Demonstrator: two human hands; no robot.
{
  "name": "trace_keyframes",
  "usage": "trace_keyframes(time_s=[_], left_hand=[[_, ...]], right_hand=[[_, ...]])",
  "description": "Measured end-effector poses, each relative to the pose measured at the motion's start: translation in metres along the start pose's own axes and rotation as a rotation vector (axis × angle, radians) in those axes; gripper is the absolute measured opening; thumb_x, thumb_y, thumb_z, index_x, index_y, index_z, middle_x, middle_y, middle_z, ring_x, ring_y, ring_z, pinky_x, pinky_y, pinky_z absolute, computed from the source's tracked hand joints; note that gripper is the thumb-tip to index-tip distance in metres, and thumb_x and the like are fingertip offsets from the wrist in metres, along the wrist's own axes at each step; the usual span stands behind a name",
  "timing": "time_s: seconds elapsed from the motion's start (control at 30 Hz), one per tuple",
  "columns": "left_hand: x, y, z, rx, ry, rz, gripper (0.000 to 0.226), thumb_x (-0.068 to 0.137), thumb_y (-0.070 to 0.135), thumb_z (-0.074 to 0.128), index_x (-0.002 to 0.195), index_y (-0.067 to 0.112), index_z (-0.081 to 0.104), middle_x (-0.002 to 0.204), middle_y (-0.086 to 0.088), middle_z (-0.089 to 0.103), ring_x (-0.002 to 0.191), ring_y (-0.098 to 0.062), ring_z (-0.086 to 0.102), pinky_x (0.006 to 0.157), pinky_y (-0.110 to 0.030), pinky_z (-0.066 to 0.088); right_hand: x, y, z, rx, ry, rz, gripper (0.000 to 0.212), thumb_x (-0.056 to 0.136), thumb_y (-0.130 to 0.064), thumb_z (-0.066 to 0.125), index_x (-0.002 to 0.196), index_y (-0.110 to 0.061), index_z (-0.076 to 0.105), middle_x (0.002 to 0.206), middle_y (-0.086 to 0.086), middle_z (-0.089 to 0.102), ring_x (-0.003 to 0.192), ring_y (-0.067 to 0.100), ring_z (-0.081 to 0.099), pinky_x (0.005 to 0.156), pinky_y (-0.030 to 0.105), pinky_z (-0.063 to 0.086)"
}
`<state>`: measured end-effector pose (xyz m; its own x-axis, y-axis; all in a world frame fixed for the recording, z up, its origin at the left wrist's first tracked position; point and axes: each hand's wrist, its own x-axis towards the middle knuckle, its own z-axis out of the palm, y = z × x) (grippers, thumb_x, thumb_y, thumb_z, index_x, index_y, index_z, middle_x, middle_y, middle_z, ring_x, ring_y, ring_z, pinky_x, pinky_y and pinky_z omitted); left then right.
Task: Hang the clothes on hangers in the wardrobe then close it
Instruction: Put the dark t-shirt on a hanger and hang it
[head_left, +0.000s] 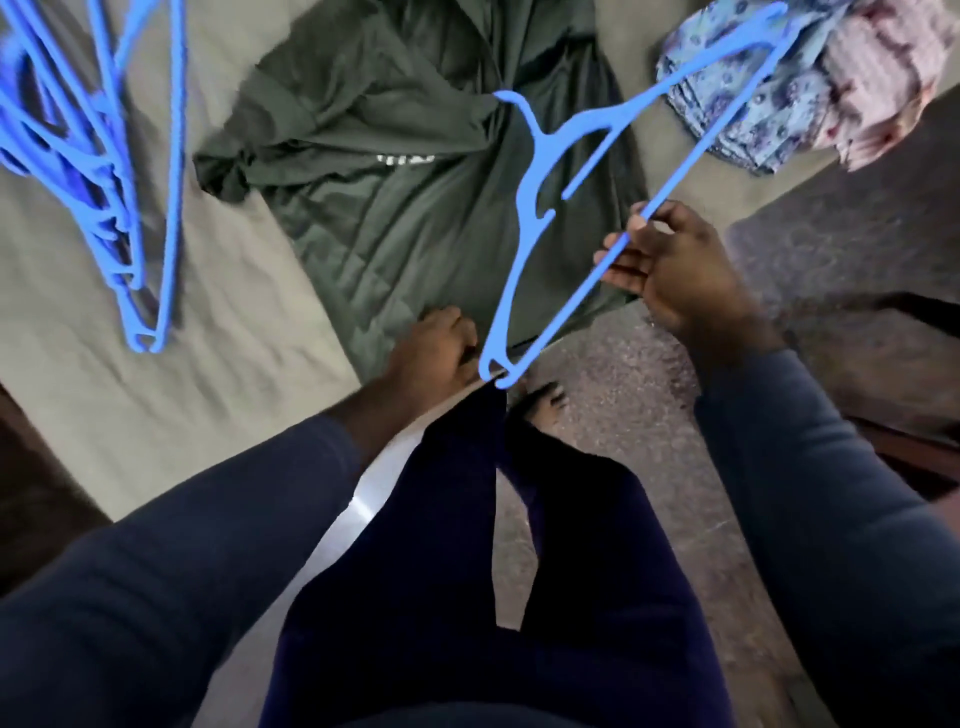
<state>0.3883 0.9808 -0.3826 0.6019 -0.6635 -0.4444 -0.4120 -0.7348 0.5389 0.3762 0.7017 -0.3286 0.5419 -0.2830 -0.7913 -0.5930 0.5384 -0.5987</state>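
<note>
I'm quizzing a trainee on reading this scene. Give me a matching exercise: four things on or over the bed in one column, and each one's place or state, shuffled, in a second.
Things
1. single blue hanger
2. green shirt
3. stack of blue hangers
4. folded patterned clothes

Places or states
A. lying on the bed at the person's far right
B. lying on the bed at the person's far left
C. held up in the grip of the right hand
D. spread on the bed, hem gripped by the left hand

Pairs: 1-C, 2-D, 3-B, 4-A
</note>
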Motion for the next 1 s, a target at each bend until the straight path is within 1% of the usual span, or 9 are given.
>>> trace_keyframes(time_s=[0.1,0.17,0.27,0.47,0.6,0.7,0.83,0.9,1.0], left_hand=[[-0.003,0.005,-0.002,-0.046,0.005,-0.071,0.011,0.074,0.016,0.064,0.081,0.007,0.065,0.084,-0.014,0.058,0.079,-0.035,0.059,0.068,-0.042,0.052],[-0.005,0.008,-0.002,-0.074,0.084,-0.085,0.006,0.077,0.009,0.063,0.082,0.005,0.064,0.084,-0.015,0.059,0.083,-0.036,0.059,0.072,-0.041,0.049],[-0.007,0.008,0.0,-0.111,0.165,-0.084,0.007,0.082,0.01,0.061,0.083,0.003,0.064,0.083,-0.015,0.062,0.082,-0.034,0.059,0.074,-0.037,0.041],[-0.02,0.008,0.003,-0.216,0.207,-0.166,0.006,0.086,0.009,0.063,0.088,0.003,0.064,0.084,-0.017,0.068,0.078,-0.033,0.064,0.073,-0.042,0.051],[-0.025,0.0,-0.001,-0.207,0.204,-0.188,0.003,0.086,-0.001,0.062,0.087,0.0,0.065,0.082,-0.019,0.068,0.077,-0.033,0.064,0.07,-0.035,0.047],[-0.024,-0.008,-0.001,-0.173,0.21,-0.187,0.004,0.086,0.0,0.063,0.088,-0.001,0.066,0.084,-0.022,0.069,0.078,-0.033,0.065,0.067,-0.026,0.037],[-0.016,-0.013,-0.002,-0.174,0.197,-0.218,0.013,0.09,0.006,0.063,0.098,-0.002,0.07,0.093,-0.022,0.071,0.086,-0.03,0.065,0.071,-0.027,0.038],[-0.013,-0.012,-0.005,-0.218,0.228,-0.245,0.014,0.092,0.008,0.061,0.099,0.0,0.069,0.093,-0.019,0.071,0.085,-0.026,0.064,0.069,-0.024,0.036],[-0.008,-0.012,-0.014,-0.311,0.294,-0.287,0.015,0.094,0.007,0.057,0.104,-0.001,0.066,0.097,-0.018,0.07,0.084,-0.019,0.059,0.072,-0.023,0.037]], right_hand=[[-0.031,0.019,-0.016,0.014,0.006,-0.051,0.012,0.101,-0.008,0.049,0.096,-0.018,0.051,0.073,0.005,0.068,0.068,0.023,0.071,0.066,0.035,0.06],[-0.051,0.034,-0.021,0.044,-0.006,-0.105,0.012,0.102,-0.008,0.048,0.097,-0.019,0.052,0.076,0.005,0.067,0.07,0.023,0.071,0.067,0.035,0.06],[-0.075,0.049,-0.017,0.104,-0.022,-0.2,0.011,0.101,-0.008,0.049,0.099,-0.017,0.052,0.076,0.005,0.067,0.071,0.023,0.07,0.071,0.037,0.059],[-0.121,0.071,-0.014,0.199,0.141,-0.439,0.012,0.101,-0.002,0.049,0.101,-0.014,0.051,0.078,0.005,0.064,0.07,0.023,0.066,0.069,0.037,0.059],[-0.105,0.087,0.017,0.022,0.165,-0.419,0.02,0.1,0.001,0.047,0.093,-0.018,0.046,0.079,0.009,0.056,0.074,0.025,0.06,0.064,0.033,0.057],[-0.073,0.069,0.042,-0.092,0.18,-0.513,0.02,0.095,-0.001,0.05,0.087,-0.019,0.045,0.074,0.008,0.052,0.066,0.022,0.055,0.061,0.034,0.051],[-0.05,0.027,0.057,-0.04,0.297,-0.695,0.018,0.09,-0.005,0.049,0.087,-0.022,0.045,0.077,0.015,0.055,0.066,0.024,0.057,0.06,0.036,0.051],[-0.054,0.02,0.053,0.052,0.26,-0.687,0.017,0.095,0.0,0.048,0.09,-0.016,0.044,0.08,0.015,0.052,0.069,0.023,0.057,0.063,0.036,0.056],[-0.083,0.038,0.034,0.141,0.204,-0.544,0.012,0.1,-0.002,0.049,0.098,-0.013,0.045,0.083,0.014,0.053,0.073,0.024,0.061,0.067,0.037,0.059]])
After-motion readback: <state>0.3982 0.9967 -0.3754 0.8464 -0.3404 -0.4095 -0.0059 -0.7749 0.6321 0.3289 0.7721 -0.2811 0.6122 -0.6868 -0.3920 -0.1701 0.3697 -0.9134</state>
